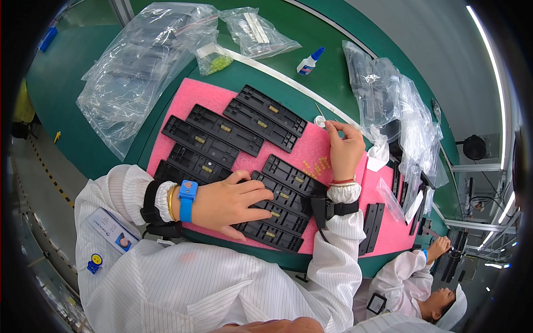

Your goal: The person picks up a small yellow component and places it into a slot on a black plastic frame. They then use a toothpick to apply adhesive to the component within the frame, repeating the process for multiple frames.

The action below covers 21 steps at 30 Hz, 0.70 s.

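Note:
My left hand (230,202) lies over the black plastic strips, fingers spread and palm down. Its fingertips rest near the yellowish insert of one strip. Several long black strips (202,141) lie in slanted rows on a pink foam mat (189,97), each with a small yellowish piece at its middle. On the mat's far right side, my right hand (347,150) has thumb and forefinger pinched together beside a small white round dish (320,120). A thin stick-like thing rises by the dish; what the pinch holds is too small to make out. Loose yellowish pieces (319,165) lie below that hand.
A blue-capped glue bottle (308,62) stands beyond the mat. Clear plastic bags lie at the far left (150,66) and right (411,111). Narrow black bars (371,228) rest at the mat's right. Another person (405,283) works at the lower right.

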Each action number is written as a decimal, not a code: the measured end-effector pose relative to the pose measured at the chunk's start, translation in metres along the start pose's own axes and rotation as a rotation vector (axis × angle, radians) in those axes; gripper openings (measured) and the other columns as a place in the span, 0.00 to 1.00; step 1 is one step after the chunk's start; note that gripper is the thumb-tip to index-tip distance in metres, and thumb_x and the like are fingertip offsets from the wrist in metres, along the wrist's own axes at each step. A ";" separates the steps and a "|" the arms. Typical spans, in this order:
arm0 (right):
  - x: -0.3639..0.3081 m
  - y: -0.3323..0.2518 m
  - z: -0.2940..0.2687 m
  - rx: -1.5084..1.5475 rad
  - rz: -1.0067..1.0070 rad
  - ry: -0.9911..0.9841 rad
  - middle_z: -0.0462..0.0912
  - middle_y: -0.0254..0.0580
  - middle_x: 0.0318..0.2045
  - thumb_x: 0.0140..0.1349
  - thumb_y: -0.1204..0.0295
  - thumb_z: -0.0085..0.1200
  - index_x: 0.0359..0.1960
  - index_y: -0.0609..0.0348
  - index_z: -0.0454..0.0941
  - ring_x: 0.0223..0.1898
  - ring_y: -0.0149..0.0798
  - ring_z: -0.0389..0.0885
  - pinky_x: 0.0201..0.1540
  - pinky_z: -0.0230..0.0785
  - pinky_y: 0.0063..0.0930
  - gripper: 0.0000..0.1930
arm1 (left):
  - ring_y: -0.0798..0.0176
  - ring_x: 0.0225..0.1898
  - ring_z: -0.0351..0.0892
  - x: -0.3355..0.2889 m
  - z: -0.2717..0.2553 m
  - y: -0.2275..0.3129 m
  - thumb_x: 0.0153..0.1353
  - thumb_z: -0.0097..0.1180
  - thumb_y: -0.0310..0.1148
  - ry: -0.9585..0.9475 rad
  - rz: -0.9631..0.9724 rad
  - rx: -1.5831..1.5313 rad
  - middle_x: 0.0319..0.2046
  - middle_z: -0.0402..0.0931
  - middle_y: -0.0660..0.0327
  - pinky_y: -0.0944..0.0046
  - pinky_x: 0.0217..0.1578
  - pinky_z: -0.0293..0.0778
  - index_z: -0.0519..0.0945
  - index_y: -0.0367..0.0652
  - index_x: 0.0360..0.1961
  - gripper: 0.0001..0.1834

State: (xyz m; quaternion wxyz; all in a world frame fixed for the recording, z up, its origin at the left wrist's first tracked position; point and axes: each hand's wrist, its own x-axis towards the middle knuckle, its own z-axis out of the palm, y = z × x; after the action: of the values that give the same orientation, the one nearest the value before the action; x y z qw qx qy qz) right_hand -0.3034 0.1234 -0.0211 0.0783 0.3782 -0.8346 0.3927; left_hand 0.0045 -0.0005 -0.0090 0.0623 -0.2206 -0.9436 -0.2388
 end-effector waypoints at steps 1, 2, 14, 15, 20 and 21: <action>0.000 -0.001 0.000 0.001 0.000 -0.001 0.89 0.37 0.31 0.62 0.66 0.73 0.34 0.53 0.94 0.37 0.43 0.81 0.42 0.73 0.36 0.06 | 0.50 0.68 0.69 0.000 0.000 0.000 0.56 0.72 0.61 0.000 -0.001 0.000 0.66 0.72 0.53 0.46 0.65 0.58 0.81 0.53 0.64 0.39; 0.000 -0.002 0.001 0.002 0.005 -0.009 0.89 0.37 0.31 0.62 0.66 0.73 0.34 0.53 0.94 0.37 0.43 0.81 0.42 0.73 0.36 0.06 | 0.50 0.68 0.69 0.000 0.000 0.000 0.56 0.72 0.61 -0.002 -0.005 -0.003 0.66 0.72 0.53 0.46 0.66 0.58 0.81 0.53 0.64 0.39; 0.001 0.002 -0.001 -0.038 -0.029 -0.020 0.92 0.41 0.35 0.63 0.67 0.73 0.38 0.57 0.94 0.37 0.38 0.84 0.42 0.73 0.31 0.08 | 0.50 0.68 0.69 0.001 -0.002 0.000 0.54 0.73 0.58 -0.007 -0.004 -0.009 0.67 0.72 0.53 0.46 0.66 0.57 0.80 0.53 0.65 0.39; 0.001 0.001 0.000 -0.045 -0.046 -0.007 0.93 0.41 0.36 0.63 0.67 0.73 0.38 0.58 0.94 0.38 0.38 0.85 0.42 0.73 0.31 0.08 | 0.50 0.68 0.69 0.000 -0.001 0.001 0.54 0.74 0.58 -0.004 -0.007 -0.009 0.67 0.72 0.53 0.46 0.66 0.58 0.80 0.53 0.65 0.39; 0.001 0.000 -0.001 -0.012 -0.009 -0.033 0.93 0.42 0.36 0.63 0.67 0.73 0.39 0.59 0.94 0.38 0.38 0.86 0.42 0.74 0.31 0.09 | 0.50 0.68 0.69 0.000 -0.002 0.001 0.54 0.74 0.57 -0.004 -0.010 -0.011 0.67 0.72 0.54 0.46 0.66 0.58 0.80 0.53 0.65 0.39; 0.001 0.001 0.000 -0.012 -0.021 -0.022 0.93 0.42 0.36 0.63 0.67 0.73 0.39 0.59 0.94 0.37 0.38 0.86 0.42 0.74 0.30 0.09 | 0.50 0.68 0.69 0.001 -0.002 0.001 0.54 0.74 0.57 -0.007 -0.010 -0.008 0.67 0.72 0.54 0.46 0.66 0.58 0.80 0.53 0.65 0.40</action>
State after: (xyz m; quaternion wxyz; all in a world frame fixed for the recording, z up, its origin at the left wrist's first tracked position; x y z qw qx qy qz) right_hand -0.3049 0.1238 -0.0212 0.0757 0.3906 -0.8338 0.3828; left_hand 0.0045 -0.0002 -0.0068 0.0568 -0.2171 -0.9440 -0.2421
